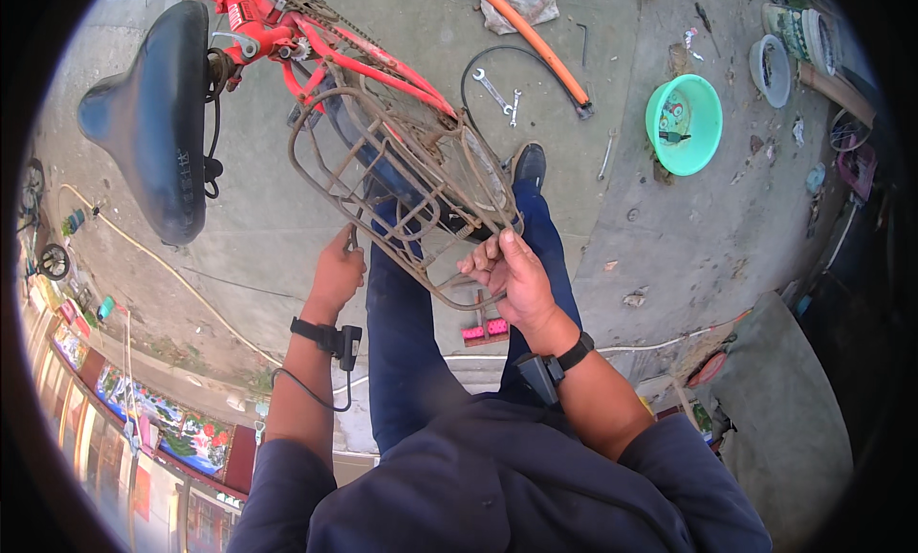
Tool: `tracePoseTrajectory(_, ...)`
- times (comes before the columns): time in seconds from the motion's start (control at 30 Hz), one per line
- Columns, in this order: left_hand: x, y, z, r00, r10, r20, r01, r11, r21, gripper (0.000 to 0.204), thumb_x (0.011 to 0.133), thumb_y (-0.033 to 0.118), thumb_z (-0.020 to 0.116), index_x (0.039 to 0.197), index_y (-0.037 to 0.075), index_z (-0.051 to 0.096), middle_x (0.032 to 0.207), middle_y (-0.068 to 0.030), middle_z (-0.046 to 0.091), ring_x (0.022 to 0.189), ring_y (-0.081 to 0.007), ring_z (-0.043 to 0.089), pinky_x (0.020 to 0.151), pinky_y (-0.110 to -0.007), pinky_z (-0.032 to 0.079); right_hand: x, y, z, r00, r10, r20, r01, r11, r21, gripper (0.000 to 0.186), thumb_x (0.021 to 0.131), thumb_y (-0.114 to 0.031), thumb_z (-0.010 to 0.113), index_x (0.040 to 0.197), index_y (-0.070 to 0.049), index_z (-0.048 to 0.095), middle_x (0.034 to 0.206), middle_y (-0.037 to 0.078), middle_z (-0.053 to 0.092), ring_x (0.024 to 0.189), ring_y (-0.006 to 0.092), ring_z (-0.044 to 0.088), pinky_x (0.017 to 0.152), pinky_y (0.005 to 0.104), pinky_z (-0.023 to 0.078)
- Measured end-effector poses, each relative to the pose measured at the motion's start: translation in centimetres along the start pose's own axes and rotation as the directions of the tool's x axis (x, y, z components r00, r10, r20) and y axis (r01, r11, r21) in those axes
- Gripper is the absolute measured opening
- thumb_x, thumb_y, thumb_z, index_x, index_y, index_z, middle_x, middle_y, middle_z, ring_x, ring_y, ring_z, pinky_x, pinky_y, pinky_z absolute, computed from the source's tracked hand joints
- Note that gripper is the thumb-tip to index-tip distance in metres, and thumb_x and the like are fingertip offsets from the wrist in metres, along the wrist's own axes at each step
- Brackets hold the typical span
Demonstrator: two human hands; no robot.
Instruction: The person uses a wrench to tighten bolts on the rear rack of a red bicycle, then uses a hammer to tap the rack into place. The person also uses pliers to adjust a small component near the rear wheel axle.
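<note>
A red bicycle (354, 51) with a rusty wire rear rack (382, 170) is in front of me. My right hand (512, 271) is closed at the near right end of the rack, thumb and fingers pinching its metal frame. At the rack's left side, my left hand (341, 266) is closed around a thin dark metal piece; whether that is a rack strut or a tool handle I cannot tell. The broad black saddle (158, 122) sticks out at the upper left. Beneath the rack, part of the rear wheel area is hidden by the bars.
Wrenches (492, 91) and an orange tube (531, 36) lie on the concrete beyond the bicycle. A mint-green basin (703, 103) holding small items stands to the right, with a grey bowl (771, 72) farther off. A pink-and-brown brush-like object (486, 332) lies between my legs.
</note>
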State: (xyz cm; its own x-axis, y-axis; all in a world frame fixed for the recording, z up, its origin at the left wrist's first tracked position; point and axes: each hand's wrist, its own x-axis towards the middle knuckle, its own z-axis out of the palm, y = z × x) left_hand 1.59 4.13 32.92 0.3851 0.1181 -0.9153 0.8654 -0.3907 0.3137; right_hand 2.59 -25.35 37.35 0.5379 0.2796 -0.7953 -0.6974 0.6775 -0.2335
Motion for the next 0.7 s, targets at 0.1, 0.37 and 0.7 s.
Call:
tracePoseTrajectory(0.1,-4.6,0.2,-1.4,0.993,-0.07,-0.098,0.054,0.986,-0.16,0.059,0.093,0.011,0.052,0.15,0.0,0.038,0.068,-0.0036,0.057,0.049,-0.0101,0.05,0.044,-0.026,0.041,0.0,0.1,0.0,1.0,-0.009,0.011,0.009,1.0,0.011,0.038,0.105,-0.041,0.048,0.086,-0.008,0.051,0.081,0.007,0.055,0.089,0.0271,0.062,0.092,0.0442,0.05)
tracePoseTrajectory(0.37,-21.9,3.1,-5.7,0.948,-0.151,-0.281,0.05,0.941,-0.335,0.059,0.098,0.002,0.046,0.153,-0.003,0.025,0.064,-0.0002,0.051,0.046,-0.0052,0.043,0.041,-0.021,0.037,0.1,0.3,-0.3,1.0,-0.003,0.024,0.003,1.0,-0.019,0.037,0.105,-0.039,0.048,0.087,-0.008,0.051,0.08,0.006,0.056,0.087,0.0242,0.062,0.09,0.0414,0.051)
tracePoseTrajectory(0.7,-26.6,13.0,-1.7,0.962,0.144,-0.23,-0.172,0.979,-0.105,0.062,0.096,-0.001,0.048,0.154,-0.001,0.025,0.068,-0.0002,0.051,0.052,-0.0055,0.046,0.046,-0.021,0.04,0.6,1.1,-0.8,1.0,0.001,0.03,0.0,1.0,-0.015,0.034,0.105,-0.038,0.05,0.09,-0.008,0.052,0.082,0.004,0.059,0.083,0.0192,0.064,0.085,0.0366,0.054)
